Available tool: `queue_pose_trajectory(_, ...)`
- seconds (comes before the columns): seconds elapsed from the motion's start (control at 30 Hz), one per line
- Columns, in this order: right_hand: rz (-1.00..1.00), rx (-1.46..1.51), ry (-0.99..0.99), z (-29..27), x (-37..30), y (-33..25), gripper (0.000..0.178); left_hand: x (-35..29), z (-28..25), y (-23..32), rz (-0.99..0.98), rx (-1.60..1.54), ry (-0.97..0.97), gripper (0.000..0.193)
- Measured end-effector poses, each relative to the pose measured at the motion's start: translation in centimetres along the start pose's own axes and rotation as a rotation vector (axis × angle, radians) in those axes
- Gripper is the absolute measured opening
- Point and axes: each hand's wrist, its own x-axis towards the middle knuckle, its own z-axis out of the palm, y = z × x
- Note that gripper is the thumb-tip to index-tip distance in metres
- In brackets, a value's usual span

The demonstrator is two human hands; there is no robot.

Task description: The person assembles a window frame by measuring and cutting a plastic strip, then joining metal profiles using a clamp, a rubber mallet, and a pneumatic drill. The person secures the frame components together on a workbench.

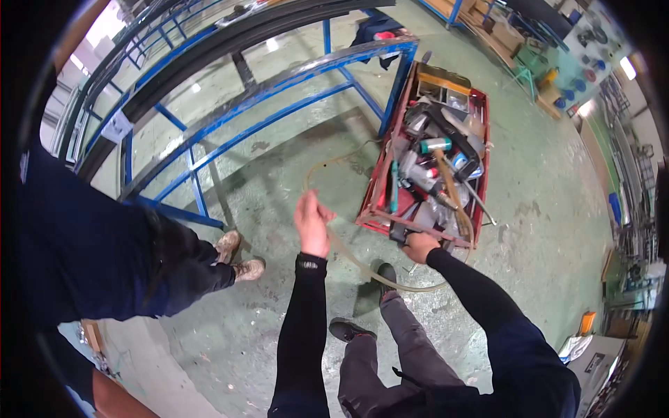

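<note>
A thin yellowish hose (369, 273) loops above the floor. My left hand (313, 221) is closed around it, thumb out to the side. One part of the hose runs from that hand toward the blue frame; the other curves past my feet and up to the cart's near right corner. The red tool cart (369, 198) stands ahead to the right, heaped with tools. My right hand (421, 247) is at its near end, fingers wrapped on a black object (400, 231) whose kind I cannot make out. In the cart lie a hammer (449, 184), a green-and-white cylinder (435, 145) and plastic bags.
A blue steel frame (272, 89) carrying long dark bars (209, 59) stretches across the left and far side. A person in dark clothes (90, 244) stands close on my left. Metal stock racks (631, 209) line the right side; a workbench (481, 31) stands at the back.
</note>
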Motion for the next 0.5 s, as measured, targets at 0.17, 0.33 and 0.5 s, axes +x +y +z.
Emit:
queue_pose_trajectory(0.17, -0.066, 0.156, -0.164, -1.2, -0.9, -2.7, 0.059, 7.6, 14.5, 3.1, 0.040, 0.080, -0.059, 0.021)
queue_pose_trajectory(0.33, -0.226, 1.670, -0.561, -4.4, -3.2, -4.7, 0.066, 11.5, 19.3, -1.2, 0.580, 0.912, -0.173, 0.024)
queue_pose_trajectory(0.5, -0.246, 1.639, -0.450, -30.4, -8.5, -4.7, 0.064, 8.7, 22.4, 1.3, 0.166, 0.155, -0.132, 0.044)
